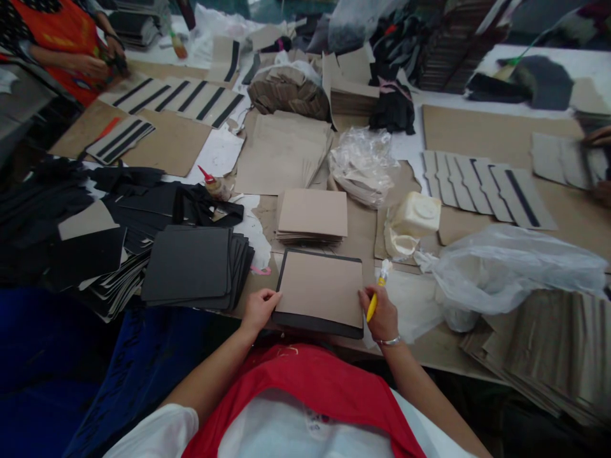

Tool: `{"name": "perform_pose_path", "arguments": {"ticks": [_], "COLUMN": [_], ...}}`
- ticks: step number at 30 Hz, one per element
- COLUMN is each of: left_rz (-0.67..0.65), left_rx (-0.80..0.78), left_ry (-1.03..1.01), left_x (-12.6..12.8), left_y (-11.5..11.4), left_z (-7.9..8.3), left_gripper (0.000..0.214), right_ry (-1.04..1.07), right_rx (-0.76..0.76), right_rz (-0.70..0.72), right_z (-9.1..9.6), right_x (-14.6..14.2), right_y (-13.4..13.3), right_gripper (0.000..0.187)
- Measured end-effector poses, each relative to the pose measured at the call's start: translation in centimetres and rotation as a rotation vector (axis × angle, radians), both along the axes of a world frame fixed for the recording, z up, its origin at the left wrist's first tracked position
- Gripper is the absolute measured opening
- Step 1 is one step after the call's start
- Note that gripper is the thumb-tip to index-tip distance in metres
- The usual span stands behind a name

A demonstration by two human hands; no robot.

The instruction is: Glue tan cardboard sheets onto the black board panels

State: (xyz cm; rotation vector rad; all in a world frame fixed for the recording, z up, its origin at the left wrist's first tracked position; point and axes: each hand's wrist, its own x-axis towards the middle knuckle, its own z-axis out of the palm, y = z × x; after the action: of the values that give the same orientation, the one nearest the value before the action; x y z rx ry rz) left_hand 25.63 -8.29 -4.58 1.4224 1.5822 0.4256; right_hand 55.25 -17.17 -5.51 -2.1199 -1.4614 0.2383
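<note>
In front of me at the table's edge, a tan cardboard panel (321,286) lies on a slightly larger black sheet (317,323), whose dark border shows at the top and bottom. My left hand (260,310) pinches the panel's left edge, thumb on top. In my right hand (382,315) is a yellow-handled brush (373,305), its whitish bristles pointing up and away. The fingertips of that hand also touch the panel's right edge. Just beyond sits a stack of tan cardboard panels (312,215). A cut-open, cream plastic container (416,219) stands to its right.
Stacked black sheets (191,264) lie at left, near a red-tipped glue bottle (214,183). Clear plastic (520,261) and piled cardboard pieces (544,350) crowd the right. A co-worker in an orange apron (62,44) works at far left; another person's hands (602,159) show at far right.
</note>
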Motion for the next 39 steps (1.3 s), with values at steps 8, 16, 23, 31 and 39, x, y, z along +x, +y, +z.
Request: {"name": "perform_pose_path", "arguments": {"ticks": [8, 16, 23, 31, 39], "left_rz": [-0.04, -0.055, -0.076, -0.072, -0.211], "left_rx": [-0.015, -0.07, -0.051, -0.05, 0.011], "left_ry": [0.043, 0.101, 0.1, 0.089, 0.157], "left_x": [0.2, 0.1, 0.1, -0.1, -0.2], "left_y": [0.5, 0.6, 0.5, 0.7, 1.8], "left_z": [0.4, 0.2, 0.0, -0.5, 0.0], "left_gripper": [0.033, 0.037, 0.037, 0.037, 0.032], "right_ry": [0.027, 0.013, -0.015, -0.134, -0.21], "right_rx": [-0.073, -0.253, -0.294, -0.352, -0.282], "right_rz": [-0.033, -0.026, -0.022, 0.013, 0.057], "right_z": [0.0, 1.1, 1.3, 1.1, 0.2], "right_x": [-0.2, -0.4, -0.5, -0.6, -0.6], "right_y": [0.5, 0.9, 1.0, 1.3, 1.4], "right_gripper": [0.024, 0.013, 0.014, 0.017, 0.021]}}
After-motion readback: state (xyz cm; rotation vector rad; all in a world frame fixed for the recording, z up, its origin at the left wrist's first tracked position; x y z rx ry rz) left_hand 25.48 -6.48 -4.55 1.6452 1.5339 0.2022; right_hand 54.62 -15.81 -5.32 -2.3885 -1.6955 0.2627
